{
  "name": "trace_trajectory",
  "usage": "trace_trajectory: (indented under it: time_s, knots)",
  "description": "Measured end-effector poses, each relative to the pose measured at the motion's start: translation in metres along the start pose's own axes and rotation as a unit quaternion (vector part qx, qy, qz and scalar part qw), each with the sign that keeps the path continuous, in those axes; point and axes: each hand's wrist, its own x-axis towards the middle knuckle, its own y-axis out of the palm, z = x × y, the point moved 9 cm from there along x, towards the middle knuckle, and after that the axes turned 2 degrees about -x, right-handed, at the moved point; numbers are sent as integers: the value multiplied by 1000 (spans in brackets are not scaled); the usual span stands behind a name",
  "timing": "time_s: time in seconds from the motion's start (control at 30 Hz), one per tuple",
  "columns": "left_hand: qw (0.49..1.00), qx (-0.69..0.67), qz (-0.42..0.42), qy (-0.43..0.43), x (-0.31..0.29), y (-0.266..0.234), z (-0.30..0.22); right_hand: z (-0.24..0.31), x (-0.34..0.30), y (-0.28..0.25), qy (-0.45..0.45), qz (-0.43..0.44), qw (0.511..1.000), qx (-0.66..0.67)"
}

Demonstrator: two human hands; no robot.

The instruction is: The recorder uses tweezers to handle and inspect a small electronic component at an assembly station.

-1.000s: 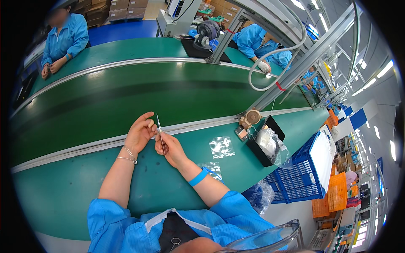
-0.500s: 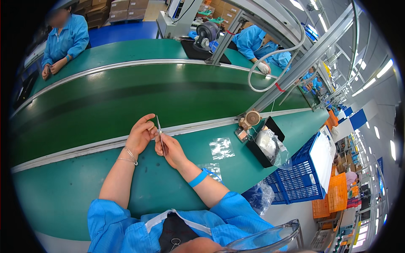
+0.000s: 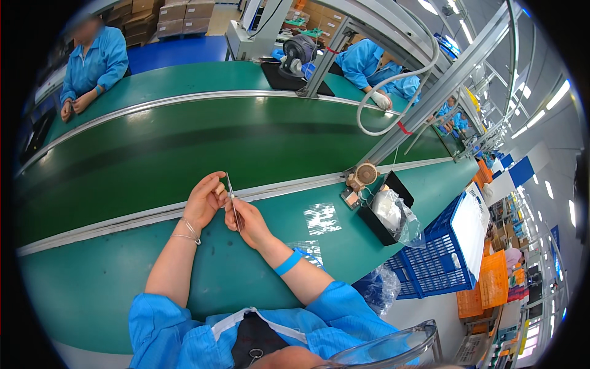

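Observation:
Over the near edge of the green belt, my two hands are close together. My right hand (image 3: 251,226) is closed around slim metal tweezers (image 3: 231,194), which stand nearly upright with their tip pointing away from me. My left hand (image 3: 206,200) is just left of the tweezers, its fingers curled and the thumb and index finger brought together near the tip. Whatever sits between those fingers is too small to make out. A bracelet circles my left wrist, and a blue strap (image 3: 289,262) with a cord is on my right wrist.
Clear plastic sheets (image 3: 322,219) lie on the green bench to my right. Beyond them are a black box (image 3: 376,226) holding a clear bag, a small brown fan (image 3: 364,175) and a blue crate (image 3: 424,270). A metal post (image 3: 393,138) rises behind. Two co-workers sit across the belt.
My left index finger has curled down closer to the tip of the tweezers. My right hand keeps its hold, and the whole view has shifted slightly.

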Motion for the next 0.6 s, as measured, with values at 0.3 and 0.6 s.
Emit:
trace_trajectory:
  time_s: [0.3, 0.6]
  knots:
    - [1000, 28, 9, 8, 2, -2, 0, 0, 0, 0, -5, 1, 1000, 2]
    - [999, 50, -5, 5, 0, -1, 1, -1, 0, -1, -5, 1, 1000, -2]
